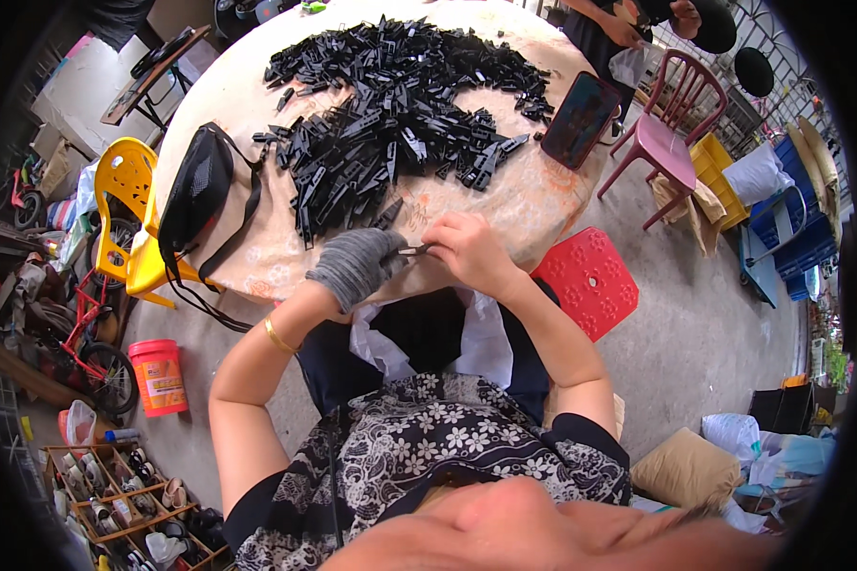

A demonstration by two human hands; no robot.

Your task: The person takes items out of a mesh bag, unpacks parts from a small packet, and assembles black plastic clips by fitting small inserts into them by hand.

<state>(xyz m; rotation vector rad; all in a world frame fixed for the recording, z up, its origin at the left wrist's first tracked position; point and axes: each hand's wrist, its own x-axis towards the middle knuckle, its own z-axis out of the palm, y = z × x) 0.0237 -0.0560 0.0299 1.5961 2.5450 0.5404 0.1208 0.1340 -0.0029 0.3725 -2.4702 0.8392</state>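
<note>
At the near edge of the round table, my left hand [355, 266], in a grey knitted glove, is closed on a black plastic piece [388, 213] whose pointed end sticks up past the fingers. My bare right hand [473, 254] pinches a small dark piece [415, 250] that bridges the gap between both hands; its exact kind is too small to tell. Beyond them spreads a large heap of black plastic clip-like pieces [381, 133]. A white plastic bag [486, 335] lies open across my lap, below my hands, with a dark inside.
On the cloth-covered table [229, 86] are a black mesh bag [200, 186] at left and a phone [581, 119] at right. A red stool [588, 284], a yellow chair [129, 214] and a maroon chair [671, 133] stand around it. Another person's hand [623, 34] holds a clear bag.
</note>
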